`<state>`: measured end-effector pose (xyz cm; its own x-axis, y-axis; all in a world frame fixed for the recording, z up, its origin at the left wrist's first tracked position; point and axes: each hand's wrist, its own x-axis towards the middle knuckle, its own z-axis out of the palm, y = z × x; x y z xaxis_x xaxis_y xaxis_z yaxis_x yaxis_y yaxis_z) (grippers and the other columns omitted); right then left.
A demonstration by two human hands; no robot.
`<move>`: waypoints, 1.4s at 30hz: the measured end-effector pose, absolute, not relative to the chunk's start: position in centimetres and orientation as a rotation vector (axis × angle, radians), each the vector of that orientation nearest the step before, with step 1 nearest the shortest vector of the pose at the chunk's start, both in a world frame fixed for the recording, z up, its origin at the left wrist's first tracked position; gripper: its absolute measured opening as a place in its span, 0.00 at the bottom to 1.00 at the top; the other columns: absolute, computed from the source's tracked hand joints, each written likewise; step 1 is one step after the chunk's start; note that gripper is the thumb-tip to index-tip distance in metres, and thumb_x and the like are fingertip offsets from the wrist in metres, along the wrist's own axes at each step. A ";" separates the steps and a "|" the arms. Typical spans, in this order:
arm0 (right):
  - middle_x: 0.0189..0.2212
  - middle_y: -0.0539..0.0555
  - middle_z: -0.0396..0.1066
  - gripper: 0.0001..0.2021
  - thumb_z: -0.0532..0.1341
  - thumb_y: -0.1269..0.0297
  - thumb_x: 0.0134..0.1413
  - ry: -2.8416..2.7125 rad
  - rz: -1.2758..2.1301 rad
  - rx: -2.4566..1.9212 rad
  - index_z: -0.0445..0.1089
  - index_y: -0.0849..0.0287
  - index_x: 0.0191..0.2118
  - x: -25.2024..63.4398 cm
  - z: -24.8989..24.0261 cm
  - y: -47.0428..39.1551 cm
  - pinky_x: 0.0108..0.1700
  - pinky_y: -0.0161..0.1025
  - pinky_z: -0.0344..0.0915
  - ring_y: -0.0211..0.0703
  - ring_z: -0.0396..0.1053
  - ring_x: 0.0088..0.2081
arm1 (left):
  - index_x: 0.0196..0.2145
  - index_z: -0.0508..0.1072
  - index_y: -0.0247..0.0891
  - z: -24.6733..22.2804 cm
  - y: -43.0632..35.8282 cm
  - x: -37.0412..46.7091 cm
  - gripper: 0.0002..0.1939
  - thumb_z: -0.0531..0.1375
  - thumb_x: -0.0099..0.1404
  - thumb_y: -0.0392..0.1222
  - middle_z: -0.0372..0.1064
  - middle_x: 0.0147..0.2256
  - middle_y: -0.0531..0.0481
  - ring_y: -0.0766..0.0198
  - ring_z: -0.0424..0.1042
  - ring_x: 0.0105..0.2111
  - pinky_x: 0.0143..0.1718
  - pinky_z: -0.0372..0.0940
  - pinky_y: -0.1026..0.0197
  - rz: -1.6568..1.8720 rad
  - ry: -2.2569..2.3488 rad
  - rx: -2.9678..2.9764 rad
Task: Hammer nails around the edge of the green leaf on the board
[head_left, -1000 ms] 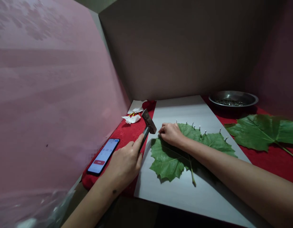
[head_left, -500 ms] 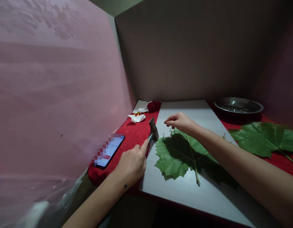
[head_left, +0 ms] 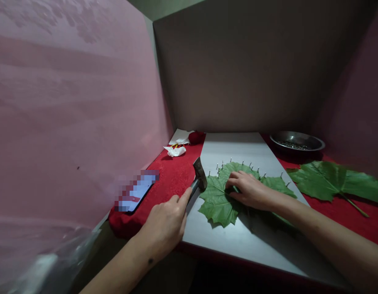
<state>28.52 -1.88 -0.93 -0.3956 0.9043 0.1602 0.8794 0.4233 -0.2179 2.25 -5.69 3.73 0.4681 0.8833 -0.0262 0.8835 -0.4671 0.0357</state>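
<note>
The right hand (head_left: 248,190) has dropped from above the nails (head_left: 281,174) to the leaf (head_left: 220,206) on the board (head_left: 233,143), its fingers curled; whether they pinch anything, I cannot tell. Work seems to pass from nails to leaf. The left hand (head_left: 168,220) is clamped round the hammer (head_left: 201,175).

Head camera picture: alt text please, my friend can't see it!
The left hand grips a dark metal-headed hammer; the right hand touches a jagged green leaf, silver nails standing along its far edge, on a white board. Beyond, a round metal bowl sits on red cloth.
</note>
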 end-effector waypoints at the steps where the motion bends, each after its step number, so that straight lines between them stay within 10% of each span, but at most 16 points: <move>1: 0.38 0.56 0.66 0.06 0.60 0.67 0.50 -2.419 0.142 -1.553 0.71 0.55 0.36 28.5 -1.0 -2.0 0.41 0.43 0.56 0.47 0.61 0.41 | 0.62 0.51 0.34 3.6 -5.6 2.3 0.28 0.46 0.65 0.36 0.70 0.39 0.38 0.51 0.73 0.38 0.36 0.66 0.52 -0.011 1.604 2.652; 18: 0.38 0.56 0.65 0.07 0.57 0.66 0.53 -2.396 0.105 -1.484 0.71 0.56 0.37 28.2 -0.4 -2.7 0.42 0.44 0.55 0.47 0.59 0.41 | 0.62 0.52 0.33 3.4 -4.4 1.0 0.31 0.48 0.61 0.37 0.67 0.51 0.36 0.48 0.67 0.51 0.48 0.60 0.50 0.339 1.722 2.420; 26: 0.34 0.55 0.67 0.07 0.56 0.70 0.54 -2.409 0.007 -1.405 0.72 0.58 0.32 26.3 0.1 -4.1 0.41 0.44 0.54 0.44 0.61 0.38 | 0.57 0.61 0.33 1.8 0.2 0.5 0.29 0.50 0.57 0.35 0.73 0.35 0.35 0.42 0.72 0.37 0.35 0.60 0.49 0.450 1.852 2.308; 35: 0.25 0.54 0.67 0.15 0.53 0.60 0.59 -1.822 -0.132 -1.314 0.69 0.59 0.25 33.2 0.7 -2.5 0.36 0.39 0.59 0.40 0.64 0.30 | 0.55 0.60 0.36 -2.1 4.9 -0.6 0.26 0.54 0.58 0.36 0.63 0.19 0.58 0.64 0.66 0.18 0.22 0.59 0.63 0.752 1.579 1.964; 42: 0.26 0.54 0.72 0.13 0.55 0.58 0.57 -1.285 -0.163 -1.531 0.72 0.59 0.31 39.3 -1.8 -2.9 0.34 0.37 0.61 0.41 0.69 0.29 | 0.49 0.64 0.35 -2.4 5.7 -0.9 0.17 0.54 0.65 0.45 0.68 0.31 0.52 0.70 0.66 0.21 0.22 0.64 0.63 0.741 1.384 1.705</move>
